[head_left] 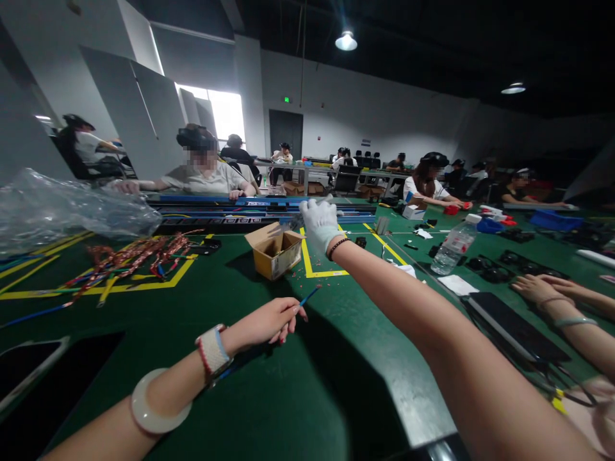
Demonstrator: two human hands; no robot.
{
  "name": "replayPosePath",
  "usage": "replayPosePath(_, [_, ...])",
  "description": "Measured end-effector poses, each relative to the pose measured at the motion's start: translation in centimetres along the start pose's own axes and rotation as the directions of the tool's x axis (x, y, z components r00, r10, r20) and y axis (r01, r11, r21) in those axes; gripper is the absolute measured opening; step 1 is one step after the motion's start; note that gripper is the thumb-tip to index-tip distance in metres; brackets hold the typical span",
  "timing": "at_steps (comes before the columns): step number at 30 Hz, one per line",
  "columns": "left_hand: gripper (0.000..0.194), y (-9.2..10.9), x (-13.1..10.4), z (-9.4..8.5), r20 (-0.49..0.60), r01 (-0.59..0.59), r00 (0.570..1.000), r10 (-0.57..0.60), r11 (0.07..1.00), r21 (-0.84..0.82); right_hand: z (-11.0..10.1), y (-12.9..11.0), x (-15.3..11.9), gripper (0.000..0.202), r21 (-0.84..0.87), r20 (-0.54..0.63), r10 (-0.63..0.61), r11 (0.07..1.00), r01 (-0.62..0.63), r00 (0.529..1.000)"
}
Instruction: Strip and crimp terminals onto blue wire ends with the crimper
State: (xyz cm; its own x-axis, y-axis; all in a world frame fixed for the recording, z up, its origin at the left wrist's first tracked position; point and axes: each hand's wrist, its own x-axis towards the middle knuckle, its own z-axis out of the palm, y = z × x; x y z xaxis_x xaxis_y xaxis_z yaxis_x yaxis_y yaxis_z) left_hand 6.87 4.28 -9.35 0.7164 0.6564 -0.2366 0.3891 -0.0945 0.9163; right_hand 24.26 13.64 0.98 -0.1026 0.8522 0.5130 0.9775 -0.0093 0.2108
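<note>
My left hand [278, 318] is closed around a thin blue wire [310, 296]. One end of the wire pokes out past my fingertips, and the rest trails back under my wrist. My right hand [319, 221], in a white glove, stretches far forward over the table, just right of an open cardboard box [278, 255]. Its fingers look curled; whatever they may hold is hidden behind the glove. Beyond that hand lie long blue rails [230, 208]. A heap of bare copper wires [144, 256] with coloured insulation lies to the left of the box.
Clear plastic wrap [72, 208] covers the far left. On the right stand a water bottle [454, 246], a black case [519, 326] and a blue tray [556, 219]. A neighbour's hands [542, 288] rest at the right. Another person [202, 166] sits across the table.
</note>
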Motion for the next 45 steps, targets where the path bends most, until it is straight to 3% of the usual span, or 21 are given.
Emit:
replayPosePath(3, [0.037,-0.2,0.1,-0.3,-0.039,-0.058,0.997,0.062,0.995,0.079,0.1,1.7,-3.2,0.028,0.173,0.153,0.062,0.981,-0.088,0.986])
replayPosePath(6, [0.037,-0.1,0.0,-0.5,-0.079,-0.102,0.99,0.113,0.986,0.134,0.4,3.6,-7.3,0.032,0.367,0.266,0.098,0.91,-0.195,0.959])
replayPosePath(11, [0.038,0.9,-0.3,-0.4,-0.222,-0.107,0.959,0.175,0.951,0.289,1.5,6.0,-13.2,0.035,0.609,0.257,0.184,0.731,-0.307,0.949])
replayPosePath(15, [0.036,1.1,-0.4,-0.1,-0.375,-0.068,0.882,0.286,0.864,0.499,3.3,7.2,-15.6,0.034,0.687,0.18,0.196,0.677,-0.265,0.964])
replayPosePath(17, [0.034,1.0,-0.5,0.0,-0.406,-0.035,0.85,0.336,0.805,0.592,4.1,7.6,-16.2,0.036,0.674,0.1,0.165,0.714,-0.189,0.981])
replayPosePath(20, [0.033,0.8,-0.5,0.1,-0.411,0.009,0.849,0.331,0.769,0.639,5.0,7.9,-16.8,0.039,0.582,0.027,0.113,0.806,-0.107,0.993])
replayPosePath(25, [0.033,0.6,-0.3,0.0,-0.433,0.034,0.839,0.33,0.762,0.647,5.3,7.4,-17.5,0.047,0.367,0.1,0.149,0.914,-0.176,0.984])
replayPosePath(40, [0.021,0.8,-0.7,0.6,-0.402,0.012,0.862,0.309,0.781,0.625,3.8,5.2,-18.0,0.046,0.348,0.174,0.186,0.907,-0.237,0.967])
replayPosePath(45, [0.018,0.9,-0.6,1.1,-0.403,0.006,0.868,0.29,0.806,0.591,2.6,4.5,-18.2,0.032,0.334,0.25,0.193,0.903,-0.272,0.949])
